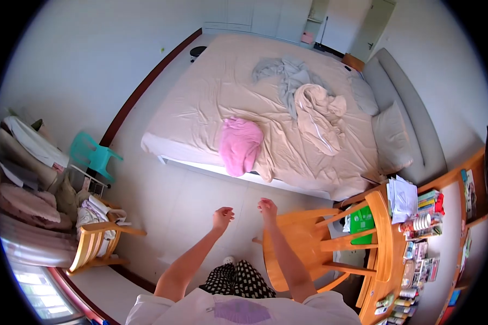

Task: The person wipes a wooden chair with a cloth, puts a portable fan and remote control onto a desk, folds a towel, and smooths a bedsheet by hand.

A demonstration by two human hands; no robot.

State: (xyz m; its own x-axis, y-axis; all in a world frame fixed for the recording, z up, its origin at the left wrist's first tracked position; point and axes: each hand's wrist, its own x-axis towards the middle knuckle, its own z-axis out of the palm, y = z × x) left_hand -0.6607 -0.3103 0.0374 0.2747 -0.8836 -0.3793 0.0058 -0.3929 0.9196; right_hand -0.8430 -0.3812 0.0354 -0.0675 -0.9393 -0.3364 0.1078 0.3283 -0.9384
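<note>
My left hand is held out over the pale floor, its fingers loosely bent and a little apart, with nothing visible in it. Close by on the right, my right hand hangs in the air with its fingers curled in, and no object shows in it. Beyond both hands, a pink cloth lies crumpled at the near edge of the bed. A wooden chair stands beside and below my right forearm. Neither hand appears to touch anything.
Grey bedding, a beige garment and pillows lie on the bed. A cluttered desk runs along the right. At left stand a teal stool and a wooden armchair with clothes.
</note>
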